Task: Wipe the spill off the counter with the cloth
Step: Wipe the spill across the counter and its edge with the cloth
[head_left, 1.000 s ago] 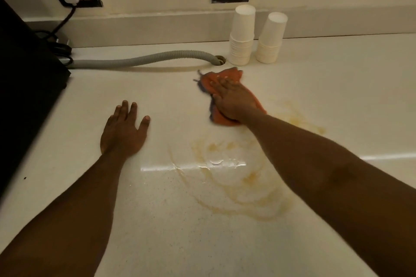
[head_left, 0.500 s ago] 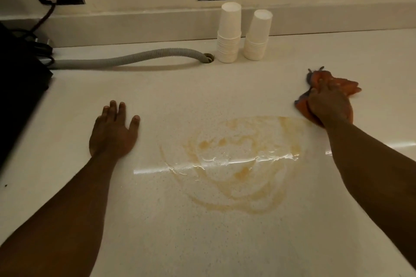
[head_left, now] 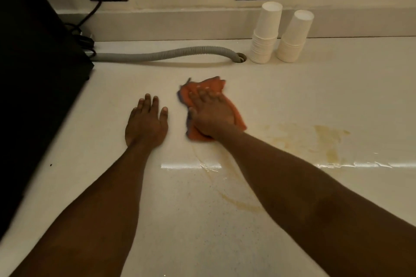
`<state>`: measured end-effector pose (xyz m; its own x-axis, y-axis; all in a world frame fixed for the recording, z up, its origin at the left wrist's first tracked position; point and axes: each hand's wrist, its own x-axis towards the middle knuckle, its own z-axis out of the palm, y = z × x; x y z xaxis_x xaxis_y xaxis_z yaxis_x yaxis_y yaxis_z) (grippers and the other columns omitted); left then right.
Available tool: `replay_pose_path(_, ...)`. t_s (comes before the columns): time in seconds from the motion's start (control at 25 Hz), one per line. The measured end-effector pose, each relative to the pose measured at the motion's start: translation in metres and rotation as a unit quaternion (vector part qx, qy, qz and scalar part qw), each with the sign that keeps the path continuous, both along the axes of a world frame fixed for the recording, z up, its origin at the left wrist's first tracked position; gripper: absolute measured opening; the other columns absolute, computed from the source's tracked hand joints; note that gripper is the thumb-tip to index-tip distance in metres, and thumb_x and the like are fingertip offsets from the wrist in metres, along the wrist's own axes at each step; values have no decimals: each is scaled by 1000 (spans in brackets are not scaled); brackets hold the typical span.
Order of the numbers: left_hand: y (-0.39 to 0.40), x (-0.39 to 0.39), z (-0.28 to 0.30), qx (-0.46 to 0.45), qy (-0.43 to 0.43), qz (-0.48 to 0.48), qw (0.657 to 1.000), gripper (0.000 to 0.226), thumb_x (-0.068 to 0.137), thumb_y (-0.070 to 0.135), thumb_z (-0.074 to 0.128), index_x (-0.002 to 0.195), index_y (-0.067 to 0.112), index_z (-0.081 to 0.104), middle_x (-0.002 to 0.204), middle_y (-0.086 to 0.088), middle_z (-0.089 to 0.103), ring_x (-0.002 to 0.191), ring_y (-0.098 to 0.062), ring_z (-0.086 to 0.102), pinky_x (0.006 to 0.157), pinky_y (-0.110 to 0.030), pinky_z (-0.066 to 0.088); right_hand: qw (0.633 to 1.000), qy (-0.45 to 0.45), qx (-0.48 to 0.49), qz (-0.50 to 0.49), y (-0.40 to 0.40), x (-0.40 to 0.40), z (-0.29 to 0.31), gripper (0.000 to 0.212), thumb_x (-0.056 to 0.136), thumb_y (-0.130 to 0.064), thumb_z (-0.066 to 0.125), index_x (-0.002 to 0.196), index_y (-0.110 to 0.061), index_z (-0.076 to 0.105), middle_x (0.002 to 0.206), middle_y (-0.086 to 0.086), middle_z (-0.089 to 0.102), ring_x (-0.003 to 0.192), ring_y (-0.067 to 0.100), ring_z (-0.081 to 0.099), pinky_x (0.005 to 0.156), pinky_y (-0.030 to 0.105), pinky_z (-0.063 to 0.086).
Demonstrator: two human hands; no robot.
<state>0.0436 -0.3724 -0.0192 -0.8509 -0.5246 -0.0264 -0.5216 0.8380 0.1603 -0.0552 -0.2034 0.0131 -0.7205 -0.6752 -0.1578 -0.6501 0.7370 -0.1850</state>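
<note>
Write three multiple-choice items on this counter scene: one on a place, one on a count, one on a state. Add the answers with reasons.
1. Where is the cloth?
A. under the right hand
B. beside the cups
C. on the hose

2. How many stacks of paper cups stand at the wall?
A. one
B. two
C. four

3. How is the left hand?
A. gripping the cloth
B. lifted off the counter
C. flat on the counter, open

Answers: 1 A, the right hand presses on it; 2 B, two stacks stand side by side; 3 C, its fingers are spread on the counter, and it holds nothing.
</note>
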Motion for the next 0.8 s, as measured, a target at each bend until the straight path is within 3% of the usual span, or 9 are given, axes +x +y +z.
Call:
replay_pose_path(0.16,-1,4,1,1,-5,-4,1000,63,100,49,13,154,17,9,164,-3,5,150,-20,6,122,-36,7,995,-14,29,89,18,-6,-1,58,105,-44,18,159,-29,4,168,-2,3,155,20,2,125,46,5)
replay_pose_path(0.44,10,2,7,16,-23,13,1000,62,101,43,16,154,11,8,164,-5,4,150,-21,4,122,-36,6,997,28,-7,-74,182,-98,-3,59,103,-41,20,159,-23,13,166,5,17,152,25,17,124,46,14)
replay_pose_path(0.64,28,18,7,61,30,-10,998,53,102,24,25,153,10,17,163,-6,11,150,-20,9,121,-35,6,985,83,-24,-150,340,-122,-6,51,103,-16,36,153,-7,34,158,21,34,145,40,33,119,51,24)
replay_pose_path(0.8,51,34,7,57,44,-18,997,52,103,24,27,152,9,20,162,-8,14,150,-22,11,121,-36,7,943,67,-16,-325,441,-104,-3,54,102,-32,28,153,-15,33,156,19,38,140,40,38,116,54,30)
